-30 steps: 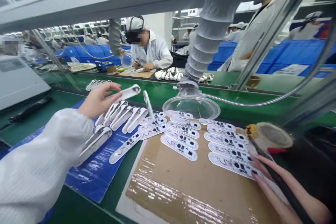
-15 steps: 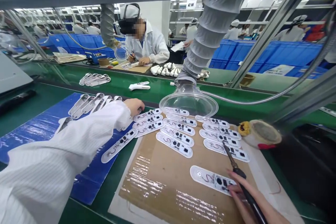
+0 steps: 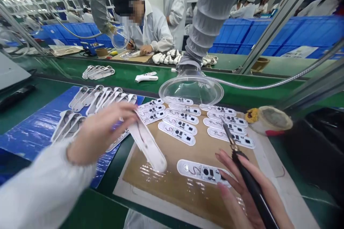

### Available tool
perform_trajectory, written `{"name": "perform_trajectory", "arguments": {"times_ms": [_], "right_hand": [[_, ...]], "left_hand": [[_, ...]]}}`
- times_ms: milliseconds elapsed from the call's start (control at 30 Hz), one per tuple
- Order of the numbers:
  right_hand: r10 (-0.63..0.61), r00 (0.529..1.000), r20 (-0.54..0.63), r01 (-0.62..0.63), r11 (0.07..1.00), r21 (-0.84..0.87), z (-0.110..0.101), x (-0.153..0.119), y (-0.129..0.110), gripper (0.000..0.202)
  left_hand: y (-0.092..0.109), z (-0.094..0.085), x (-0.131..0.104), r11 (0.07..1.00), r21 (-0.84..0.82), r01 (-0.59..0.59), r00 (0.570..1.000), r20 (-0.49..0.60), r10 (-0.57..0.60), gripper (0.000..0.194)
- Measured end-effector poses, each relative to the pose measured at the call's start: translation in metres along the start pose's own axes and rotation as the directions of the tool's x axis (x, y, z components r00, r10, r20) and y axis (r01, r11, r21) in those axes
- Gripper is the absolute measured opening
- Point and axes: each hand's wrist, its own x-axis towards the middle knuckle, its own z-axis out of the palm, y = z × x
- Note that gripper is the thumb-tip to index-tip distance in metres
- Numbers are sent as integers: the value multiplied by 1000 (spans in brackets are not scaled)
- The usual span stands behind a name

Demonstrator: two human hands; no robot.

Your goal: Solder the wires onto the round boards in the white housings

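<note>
My left hand grips a white plastic housing by its far end, its near end tilted down over the brown board. A thin dark wire shows inside that housing. In my right hand lies a soldering iron, its tip directed away from me over the right group of panels. Beside my right fingers, a white oval panel with circuit board lies flat on the brown board. Several similar circuit panels are laid out in rows farther back. More white housings rest on the blue mat at left.
A clear fume hood on a grey hose hangs over the back rows. To the right stands a round container with yellow sponge. Across the green belt, a co-worker works at the opposite bench.
My left hand has come back from the far left side toward me, now holding a white housing over the board. My right hand has lifted slightly from the near panel, which has shifted left in view.
</note>
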Motion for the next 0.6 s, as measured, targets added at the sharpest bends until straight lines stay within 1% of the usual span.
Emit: {"name": "perform_trajectory", "arguments": {"times_ms": [67, 100, 133, 167, 200, 233, 267, 300, 333, 367, 400, 433, 467, 500, 533, 600], "right_hand": [[-45, 994, 104, 34, 994, 101, 6, -4, -8, 60], [-48, 983, 175, 23, 990, 141, 9, -7, -9, 60], [-31, 969, 247, -11, 986, 167, 12, -10, -9, 59], [-1, 954, 301, -57, 981, 183, 15, -13, -8, 59], [36, 945, 326, -103, 976, 192, 16, -16, -6, 57], [73, 942, 329, -143, 970, 196, 16, -18, -4, 54], [102, 943, 317, -172, 964, 201, 14, -20, -2, 52], [125, 944, 305, -193, 960, 205, 12, -21, 0, 52], [131, 946, 298, -199, 957, 211, 8, -21, 1, 52], [126, 948, 292, -193, 958, 211, 4, -21, 1, 54], [108, 949, 296, -172, 964, 200, 0, -21, 1, 56], [83, 951, 298, -142, 973, 180, -3, -20, 1, 58], [59, 954, 295, -106, 983, 149, -6, -20, 0, 60], [36, 954, 299, -72, 992, 108, -8, -20, 0, 61], [13, 950, 311, -33, 998, 61, -8, -20, 0, 62], [-32, 930, 366, 41, 999, -16, -8, -22, 2, 61]], "left_hand": [[49, 25, -22, 996, -87, -27, 1000, 6, 28, 9], [70, 38, -29, 991, -130, -16, 1000, -14, 14, 11], [88, 49, -33, 980, -198, 29, 999, -36, -37, 14], [101, 59, -35, 955, -281, 93, 992, -54, -112, 15], [109, 66, -35, 908, -382, 174, 976, -57, -211, 15], [114, 71, -34, 834, -488, 257, 950, -29, -310, 15], [115, 73, -33, 747, -578, 328, 922, 25, -386, 15], [112, 75, -31, 673, -638, 374, 903, 86, -420, 15], [108, 75, -30, 631, -670, 392, 902, 142, -409, 15], [103, 73, -28, 634, -680, 368, 922, 178, -344, 15], [97, 72, -26, 692, -659, 293, 956, 190, -224, 15], [92, 70, -24, 770, -613, 179, 978, 193, -74, 17], [89, 68, -21, 829, -557, 46, 977, 198, 79, 19], [87, 66, -17, 860, -503, -83, 950, 220, 221, 21], [87, 65, -13, 864, -462, -200, 909, 242, 340, 23], [88, 64, -6, 820, -438, -368, 832, 240, 501, 26]]}}
